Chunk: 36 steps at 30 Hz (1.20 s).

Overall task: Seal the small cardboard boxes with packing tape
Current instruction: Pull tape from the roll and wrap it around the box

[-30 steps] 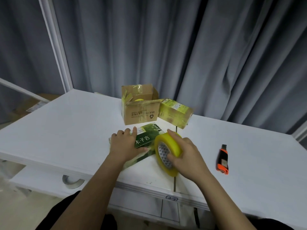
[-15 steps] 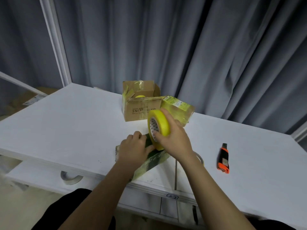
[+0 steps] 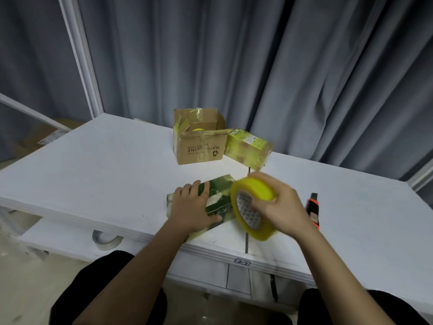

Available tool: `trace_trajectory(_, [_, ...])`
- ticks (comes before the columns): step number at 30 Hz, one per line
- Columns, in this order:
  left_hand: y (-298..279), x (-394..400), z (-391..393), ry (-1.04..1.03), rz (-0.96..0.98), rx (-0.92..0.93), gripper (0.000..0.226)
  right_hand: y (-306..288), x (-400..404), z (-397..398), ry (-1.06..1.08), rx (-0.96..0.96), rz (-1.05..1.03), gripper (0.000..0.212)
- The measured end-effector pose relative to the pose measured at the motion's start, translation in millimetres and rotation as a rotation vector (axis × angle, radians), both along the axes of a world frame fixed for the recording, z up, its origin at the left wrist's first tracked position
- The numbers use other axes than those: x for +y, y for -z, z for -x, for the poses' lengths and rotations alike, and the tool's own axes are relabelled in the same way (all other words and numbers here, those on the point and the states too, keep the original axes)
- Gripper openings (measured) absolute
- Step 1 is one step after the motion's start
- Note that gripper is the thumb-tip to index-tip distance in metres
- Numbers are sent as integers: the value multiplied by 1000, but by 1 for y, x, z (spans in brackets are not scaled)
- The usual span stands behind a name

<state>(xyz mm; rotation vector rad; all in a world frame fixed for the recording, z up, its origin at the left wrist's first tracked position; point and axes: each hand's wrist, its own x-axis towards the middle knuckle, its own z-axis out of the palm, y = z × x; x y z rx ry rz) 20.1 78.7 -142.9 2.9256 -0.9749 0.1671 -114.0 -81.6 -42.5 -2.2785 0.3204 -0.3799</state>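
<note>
The green box (image 3: 216,202) looks light and stiff; left hand (image 3: 192,212) presses it flat, right hand (image 3: 281,205) clamps the tape roll (image 3: 253,207) by its rim

Green box (image 3: 219,201) motion-blurred, print unreadable; left hand (image 3: 192,210) covers its left half, tape roll (image 3: 254,207) hides its right end. Right hand (image 3: 282,207) blurred, fingers over the roll's far side. Orange knife (image 3: 314,211) partly hidden behind right wrist. Brown box (image 3: 201,148) lettering partly obscured by tape glare; yellow item inside mostly hidden. Ring (image 3: 106,239) under table edge half hidden.
</note>
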Motion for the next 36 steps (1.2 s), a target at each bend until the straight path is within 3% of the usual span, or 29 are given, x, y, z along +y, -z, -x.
trace_trajectory(5, [-4,-1,2,-5,-16,69,99,45,-7,19,1,112,-1,53])
trace_trajectory(11, [-11,-10,3,8,-70,112,100,56,-12,15,6,119,-2,58])
trace_trajectory(15, [-17,-26,-2,280,-128,-51,98,59,-14,15,-10,99,1,61])
trace_trajectory(20, [-18,-36,-19,397,-166,127,91,59,-10,16,11,84,26,63])
trace_trajectory(23, [-21,-40,-23,401,-209,130,90,67,-6,23,39,72,76,84])
trace_trajectory(27, [-31,-42,-26,387,-202,189,89,90,1,45,70,-7,-76,101])
trace_trajectory(32, [-49,-39,-33,365,-104,337,92,88,7,51,44,-99,-170,84])
trace_trajectory(36, [-60,-23,-40,354,356,768,79,44,4,36,85,-286,-155,72])
